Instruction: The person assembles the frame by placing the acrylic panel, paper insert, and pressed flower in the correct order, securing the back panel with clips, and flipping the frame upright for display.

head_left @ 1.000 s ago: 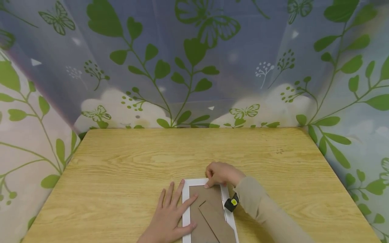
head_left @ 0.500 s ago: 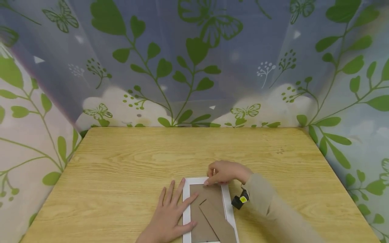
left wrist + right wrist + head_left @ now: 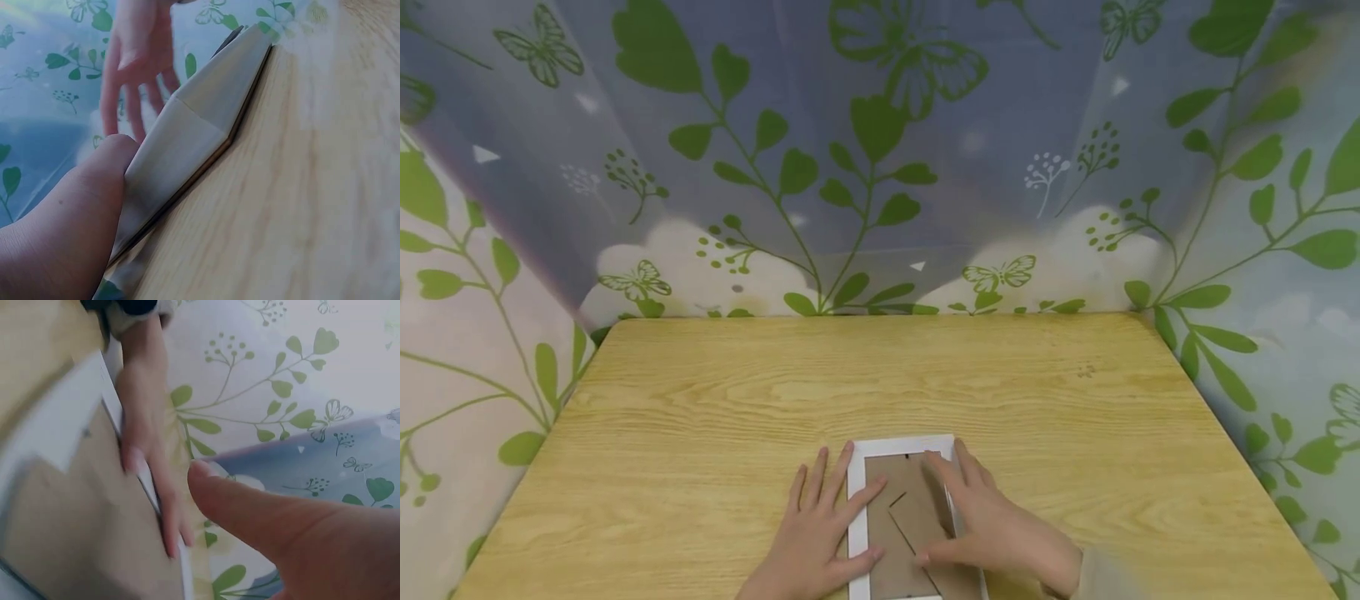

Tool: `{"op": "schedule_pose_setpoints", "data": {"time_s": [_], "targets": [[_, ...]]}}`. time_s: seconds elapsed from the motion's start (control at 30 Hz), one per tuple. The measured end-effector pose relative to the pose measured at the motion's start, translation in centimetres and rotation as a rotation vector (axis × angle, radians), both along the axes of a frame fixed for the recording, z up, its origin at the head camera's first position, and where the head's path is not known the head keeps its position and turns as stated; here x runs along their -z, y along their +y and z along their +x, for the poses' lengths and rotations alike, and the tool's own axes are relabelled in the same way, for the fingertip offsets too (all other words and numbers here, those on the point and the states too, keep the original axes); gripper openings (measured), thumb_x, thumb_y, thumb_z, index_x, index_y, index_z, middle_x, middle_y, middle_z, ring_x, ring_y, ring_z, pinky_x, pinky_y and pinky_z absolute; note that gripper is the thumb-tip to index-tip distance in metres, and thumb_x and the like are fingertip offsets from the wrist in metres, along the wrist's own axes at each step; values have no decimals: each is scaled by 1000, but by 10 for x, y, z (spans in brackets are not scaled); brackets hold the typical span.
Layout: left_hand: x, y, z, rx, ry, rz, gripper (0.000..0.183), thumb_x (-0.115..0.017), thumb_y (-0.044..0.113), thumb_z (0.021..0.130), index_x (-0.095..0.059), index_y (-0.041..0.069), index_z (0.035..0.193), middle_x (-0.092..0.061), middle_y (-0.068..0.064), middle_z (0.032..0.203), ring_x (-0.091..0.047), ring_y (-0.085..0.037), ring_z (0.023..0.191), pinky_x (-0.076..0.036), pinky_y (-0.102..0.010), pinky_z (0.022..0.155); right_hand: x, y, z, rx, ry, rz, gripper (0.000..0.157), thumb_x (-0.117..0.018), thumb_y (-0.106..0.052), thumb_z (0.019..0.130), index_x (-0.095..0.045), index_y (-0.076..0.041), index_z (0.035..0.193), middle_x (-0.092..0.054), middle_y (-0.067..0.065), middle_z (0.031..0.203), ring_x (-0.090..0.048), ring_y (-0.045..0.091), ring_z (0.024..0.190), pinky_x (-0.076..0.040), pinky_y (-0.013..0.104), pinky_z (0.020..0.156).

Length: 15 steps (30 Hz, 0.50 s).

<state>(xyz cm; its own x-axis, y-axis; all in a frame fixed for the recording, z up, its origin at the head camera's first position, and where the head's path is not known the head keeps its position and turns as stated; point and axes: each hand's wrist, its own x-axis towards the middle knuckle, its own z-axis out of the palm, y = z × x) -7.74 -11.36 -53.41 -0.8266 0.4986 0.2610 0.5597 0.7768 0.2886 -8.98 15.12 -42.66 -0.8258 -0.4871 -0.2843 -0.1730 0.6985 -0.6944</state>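
A white picture frame (image 3: 901, 447) lies face down on the table, its brown backing board (image 3: 887, 521) and slanted stand upward. Along the frame's left side my left hand (image 3: 816, 533) rests with spread fingers, thumb and index finger reaching onto the board. My right hand (image 3: 1000, 525) is over the right side, fingers extended and thumb above the stand; I cannot tell whether it touches. In the left wrist view, the frame's edge (image 3: 181, 134) runs beside my left hand (image 3: 75, 219). A small dark tab (image 3: 907, 456) shows at the board's top edge.
The wood-grain table (image 3: 700, 400) extends beyond the frame to its far edge. Cloth walls (image 3: 880, 167) printed with green leaves and butterflies enclose it at the back and both sides.
My right hand has left the frame's top edge, moved down to its right side and spread its fingers. The tab at the top is now uncovered. My left hand stays put.
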Motion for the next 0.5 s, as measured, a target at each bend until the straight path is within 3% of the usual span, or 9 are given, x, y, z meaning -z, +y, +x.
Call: {"op": "schedule_pose_setpoints", "data": {"time_s": [0.13,0.27,0.5], "targets": [[0,0,0,-2,5,1,74,-49,69,90,-32,37,155,-4,-14,166,-10,-52,145,-17,-76,104,12,0,19,11,-5,-32,116,-81,-55,75,-15,-7,159,13,34,158,-6,63,139,-33,77,93],[0,0,0,-2,7,4,74,-49,70,90,-32,37,155,-4,-14,166,-11,-52,145,-17,-76,103,26,-3,27,62,9,-45,122,-84,-54,72,-13,-7,159,15,35,157,-6,64,138,-27,80,93],[1,0,0,5,18,9,74,-48,70,91,-32,37,155,-6,-15,166,-12,-53,144,-19,-76,103,50,-9,33,19,190,-48,125,-84,-54,71,-12,3,155,13,47,150,-8,71,132,-27,82,91]]}}
